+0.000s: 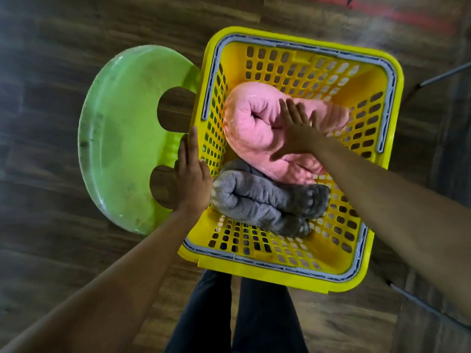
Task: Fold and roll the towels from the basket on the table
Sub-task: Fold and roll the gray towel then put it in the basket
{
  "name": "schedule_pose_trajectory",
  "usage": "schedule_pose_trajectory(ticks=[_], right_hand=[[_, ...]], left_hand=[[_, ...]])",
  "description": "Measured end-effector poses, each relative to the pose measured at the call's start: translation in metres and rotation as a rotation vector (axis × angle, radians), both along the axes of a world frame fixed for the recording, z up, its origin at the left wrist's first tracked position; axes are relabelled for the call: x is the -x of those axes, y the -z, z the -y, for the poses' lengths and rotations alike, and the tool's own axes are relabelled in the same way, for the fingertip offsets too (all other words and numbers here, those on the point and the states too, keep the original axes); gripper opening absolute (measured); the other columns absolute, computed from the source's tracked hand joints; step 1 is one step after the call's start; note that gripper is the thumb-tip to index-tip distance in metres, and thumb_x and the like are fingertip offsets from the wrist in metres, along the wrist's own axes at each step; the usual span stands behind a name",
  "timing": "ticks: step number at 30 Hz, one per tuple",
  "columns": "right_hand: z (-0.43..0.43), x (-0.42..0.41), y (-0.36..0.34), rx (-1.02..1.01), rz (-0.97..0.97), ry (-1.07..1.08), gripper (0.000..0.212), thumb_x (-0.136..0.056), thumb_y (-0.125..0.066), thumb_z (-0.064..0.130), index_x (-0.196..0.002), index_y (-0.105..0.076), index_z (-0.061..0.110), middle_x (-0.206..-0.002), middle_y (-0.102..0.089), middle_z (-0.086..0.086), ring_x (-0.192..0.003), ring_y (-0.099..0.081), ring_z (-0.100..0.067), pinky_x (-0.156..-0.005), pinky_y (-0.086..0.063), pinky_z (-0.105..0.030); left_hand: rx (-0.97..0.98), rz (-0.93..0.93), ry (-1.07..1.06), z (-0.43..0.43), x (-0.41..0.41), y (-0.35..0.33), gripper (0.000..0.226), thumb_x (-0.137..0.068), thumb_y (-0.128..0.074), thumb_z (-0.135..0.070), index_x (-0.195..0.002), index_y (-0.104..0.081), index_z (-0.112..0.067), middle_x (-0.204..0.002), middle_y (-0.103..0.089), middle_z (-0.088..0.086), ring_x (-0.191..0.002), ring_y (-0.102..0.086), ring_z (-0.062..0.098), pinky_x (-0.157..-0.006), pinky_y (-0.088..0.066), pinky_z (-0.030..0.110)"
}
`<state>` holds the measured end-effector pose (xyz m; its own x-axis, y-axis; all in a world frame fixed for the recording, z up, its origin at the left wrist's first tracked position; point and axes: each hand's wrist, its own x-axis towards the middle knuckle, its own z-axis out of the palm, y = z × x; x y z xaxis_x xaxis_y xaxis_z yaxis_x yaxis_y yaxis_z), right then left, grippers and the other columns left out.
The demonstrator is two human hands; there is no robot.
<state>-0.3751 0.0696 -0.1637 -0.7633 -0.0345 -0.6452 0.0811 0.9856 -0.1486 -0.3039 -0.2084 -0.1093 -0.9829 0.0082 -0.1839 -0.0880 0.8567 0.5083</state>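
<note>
Pale green plastic stool (119,138) with cut-out notches, on dark wood-plank floor (51,59), dark trouser legs (237,314) below

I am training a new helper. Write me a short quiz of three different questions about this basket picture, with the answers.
1. True or false: the right hand is spread open above the pink towel.
2. How many towel colours lie in the yellow basket?
3. Where is the left hand? A) on the basket's rim B) on the grey towel C) on the green stool

Key: 1 true; 2 two, pink and grey; 3 A.
</note>
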Motion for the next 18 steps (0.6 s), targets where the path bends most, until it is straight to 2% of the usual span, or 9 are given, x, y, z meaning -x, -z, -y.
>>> schedule_pose_trajectory(ticks=[3,5,7,9,13,16,18], right_hand=[[0.000,-0.014,0.025,-0.111,-0.088,0.001,0.150,-0.052,-0.077,0.072,-0.148,0.028,0.024,-0.159,0.021,-0.016,-0.146,0.017,-0.039,-0.108,0.013,-0.065],[0.006,-0.013,0.036,-0.157,-0.204,0.024,0.140,-0.061,-0.078,0.064,-0.151,0.019,0.020,-0.159,-0.001,-0.025,-0.146,-0.001,-0.045,-0.110,0.006,-0.067],[0.007,-0.003,0.044,-0.162,-0.325,0.044,0.116,-0.073,-0.072,0.052,-0.155,0.002,0.015,-0.143,-0.035,-0.030,-0.134,-0.031,-0.047,-0.111,-0.006,-0.068],[0.001,0.009,0.042,-0.144,-0.398,0.070,0.098,-0.076,-0.065,0.046,-0.153,-0.014,0.013,-0.126,-0.050,-0.027,-0.119,-0.045,-0.045,-0.112,-0.018,-0.063],[-0.006,0.012,0.005,-0.044,-0.473,0.080,0.092,-0.072,-0.062,0.054,-0.150,-0.025,0.022,-0.120,-0.054,-0.024,-0.111,-0.050,-0.045,-0.102,-0.035,-0.054],[0.008,-0.013,-0.039,0.002,-0.477,0.121,0.095,-0.070,-0.068,0.053,-0.150,-0.023,0.027,-0.128,-0.050,-0.022,-0.119,-0.046,-0.043,-0.100,-0.034,-0.052],[0.022,-0.044,-0.063,0.014,-0.442,0.124,0.093,-0.072,-0.069,0.043,-0.151,-0.022,0.028,-0.134,-0.047,-0.021,-0.126,-0.041,-0.042,-0.102,-0.033,-0.052]], left_hand=[[-0.006,-0.019,0.006,0.001,0.000,0.003,0.063,-0.098,-0.035,-0.021,-0.154,-0.008,-0.033,-0.159,-0.022,0.005,-0.122,-0.051,0.037,-0.061,-0.042,0.035],[0.001,-0.035,0.027,0.002,0.000,0.004,0.062,-0.095,-0.028,-0.027,-0.154,-0.007,-0.034,-0.159,-0.024,0.005,-0.122,-0.051,0.036,-0.062,-0.050,0.042],[0.012,-0.054,0.032,0.003,0.000,0.007,0.063,-0.096,-0.030,-0.025,-0.154,-0.009,-0.032,-0.158,-0.026,0.005,-0.119,-0.053,0.035,-0.063,-0.051,0.042],[0.014,-0.061,0.028,0.004,0.000,0.008,0.063,-0.097,-0.034,-0.021,-0.155,-0.010,-0.031,-0.158,-0.025,0.004,-0.116,-0.054,0.035,-0.060,-0.047,0.039],[0.015,-0.027,-0.013,0.003,0.000,0.006,0.065,-0.098,-0.036,-0.019,-0.154,-0.007,-0.035,-0.159,-0.024,0.001,-0.118,-0.054,0.035,-0.057,-0.040,0.034],[-0.059,0.010,-0.021,0.004,0.002,0.004,0.064,-0.099,-0.036,-0.019,-0.153,-0.007,-0.039,-0.159,-0.023,0.000,-0.126,-0.049,0.031,-0.061,-0.036,0.032],[-0.172,0.026,-0.040,0.007,0.005,0.001,0.059,-0.099,-0.032,-0.025,-0.151,-0.012,-0.042,-0.158,-0.026,0.000,-0.129,-0.047,0.027,-0.069,-0.042,0.034]])
